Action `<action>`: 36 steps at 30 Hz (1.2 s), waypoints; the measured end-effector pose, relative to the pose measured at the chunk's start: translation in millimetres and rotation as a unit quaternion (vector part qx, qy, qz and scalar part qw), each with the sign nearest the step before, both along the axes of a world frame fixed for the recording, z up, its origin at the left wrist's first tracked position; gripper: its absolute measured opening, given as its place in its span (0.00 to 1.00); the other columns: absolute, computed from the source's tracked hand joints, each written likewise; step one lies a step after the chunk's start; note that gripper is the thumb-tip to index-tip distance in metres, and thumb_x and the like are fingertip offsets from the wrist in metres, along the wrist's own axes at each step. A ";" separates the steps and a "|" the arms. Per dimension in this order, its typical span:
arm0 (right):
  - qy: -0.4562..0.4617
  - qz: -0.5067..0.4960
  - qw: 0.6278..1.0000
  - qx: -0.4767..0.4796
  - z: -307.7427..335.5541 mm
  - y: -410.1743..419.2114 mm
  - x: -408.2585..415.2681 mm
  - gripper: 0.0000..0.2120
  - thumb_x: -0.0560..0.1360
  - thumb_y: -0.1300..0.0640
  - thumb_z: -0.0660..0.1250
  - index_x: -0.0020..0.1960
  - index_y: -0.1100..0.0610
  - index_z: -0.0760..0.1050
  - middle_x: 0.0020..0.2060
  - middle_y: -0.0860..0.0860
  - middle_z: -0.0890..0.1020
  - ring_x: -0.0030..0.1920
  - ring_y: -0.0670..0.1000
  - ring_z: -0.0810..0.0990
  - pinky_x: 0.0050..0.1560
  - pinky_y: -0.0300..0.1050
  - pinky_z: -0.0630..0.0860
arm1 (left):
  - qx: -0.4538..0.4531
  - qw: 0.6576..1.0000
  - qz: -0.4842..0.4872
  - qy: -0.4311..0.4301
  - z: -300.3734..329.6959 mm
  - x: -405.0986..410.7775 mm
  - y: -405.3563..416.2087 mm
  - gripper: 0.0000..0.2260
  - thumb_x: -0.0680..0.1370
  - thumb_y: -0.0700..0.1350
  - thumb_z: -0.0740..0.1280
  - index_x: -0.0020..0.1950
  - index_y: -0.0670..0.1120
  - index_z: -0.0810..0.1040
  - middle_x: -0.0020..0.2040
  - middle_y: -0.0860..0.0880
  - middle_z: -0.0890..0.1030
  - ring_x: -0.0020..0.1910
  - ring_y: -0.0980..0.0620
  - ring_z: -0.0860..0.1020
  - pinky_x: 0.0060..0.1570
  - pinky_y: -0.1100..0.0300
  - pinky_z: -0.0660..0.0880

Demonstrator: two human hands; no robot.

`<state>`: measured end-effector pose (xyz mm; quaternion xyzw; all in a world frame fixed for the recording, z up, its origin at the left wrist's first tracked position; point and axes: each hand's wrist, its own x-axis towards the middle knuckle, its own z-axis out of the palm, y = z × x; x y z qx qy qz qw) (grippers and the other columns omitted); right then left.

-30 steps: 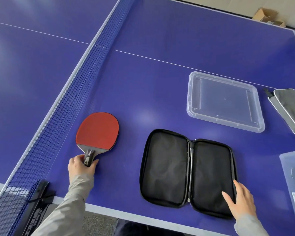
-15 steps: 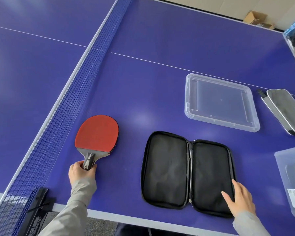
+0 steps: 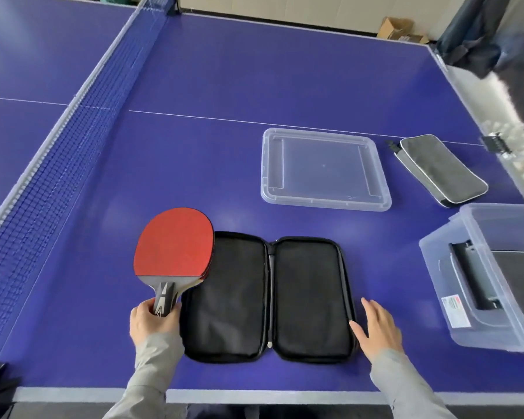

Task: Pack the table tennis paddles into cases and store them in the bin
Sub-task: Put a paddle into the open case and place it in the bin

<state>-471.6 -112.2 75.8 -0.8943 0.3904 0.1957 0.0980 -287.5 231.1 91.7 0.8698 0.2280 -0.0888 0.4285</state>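
paddle [image 3: 174, 244]: in the head view it is held by the left hand [image 3: 152, 320], whose fingers wrap the handle; the red blade sits just above the tabletop [image 3: 194, 164], its right edge overlapping the left rim of the open case [image 3: 270, 296]. it looks light and stiff, a flat wooden blade with grippy rubber, so the handle is the sound place to hold it and the rubber is better left untouched. the case is soft fabric, floppy, lying spread flat in two halves near the front edge; the right hand [image 3: 375, 328] rests flat, fingers spread, on its right rim, holding nothing, likely steadying it. counted here: one paddle, one open case, one zipped grey case [image 3: 440, 169] at far right, one clear lid [image 3: 325, 169], one clear bin [image 3: 490, 282] at the right with at least one dark case inside, and two hands.
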 end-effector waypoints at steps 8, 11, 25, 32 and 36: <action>-0.037 0.065 0.996 0.045 -8.4 -19.5 -11.3 0.29 0.80 0.43 0.54 0.77 0.50 0.49 0.76 0.49 0.52 0.76 0.51 0.49 0.70 0.47 0.60 | -0.038 0.999 0.018 0.027 -7.3 -79.5 -132.9 0.11 0.67 0.49 0.73 0.44 0.45 0.77 0.45 0.46 0.77 0.44 0.42 0.77 0.48 0.48 0.77; -0.050 0.087 0.994 0.053 -10.8 -21.6 -18.2 0.29 0.80 0.43 0.53 0.77 0.51 0.50 0.77 0.51 0.51 0.77 0.52 0.48 0.71 0.48 0.58 | -0.057 0.998 0.018 0.030 -13.4 -106.7 -169.5 0.09 0.67 0.46 0.73 0.43 0.46 0.76 0.45 0.48 0.75 0.45 0.43 0.77 0.50 0.46 0.77; -0.081 0.112 0.989 0.061 -20.9 -24.9 -27.4 0.28 0.80 0.45 0.54 0.76 0.51 0.51 0.77 0.52 0.51 0.77 0.53 0.46 0.72 0.51 0.56 | -0.027 0.999 0.008 0.039 -42.4 -141.0 -242.3 0.15 0.70 0.42 0.72 0.54 0.38 0.77 0.54 0.42 0.75 0.59 0.42 0.71 0.61 0.54 0.67; -0.088 0.117 0.988 0.054 -24.0 -22.9 -27.5 0.25 0.80 0.47 0.56 0.75 0.50 0.56 0.77 0.53 0.52 0.77 0.55 0.48 0.71 0.53 0.57 | -0.016 0.999 -0.002 0.028 -49.6 -148.2 -245.9 0.16 0.71 0.41 0.72 0.56 0.38 0.75 0.57 0.42 0.74 0.60 0.44 0.69 0.62 0.55 0.65; -0.081 0.120 0.988 0.050 -22.8 -23.1 -27.4 0.25 0.80 0.47 0.55 0.76 0.49 0.55 0.77 0.53 0.52 0.77 0.55 0.48 0.71 0.53 0.57 | -0.010 0.999 -0.022 0.039 -50.3 -148.4 -244.9 0.19 0.70 0.43 0.73 0.57 0.38 0.74 0.57 0.42 0.73 0.60 0.44 0.69 0.61 0.55 0.66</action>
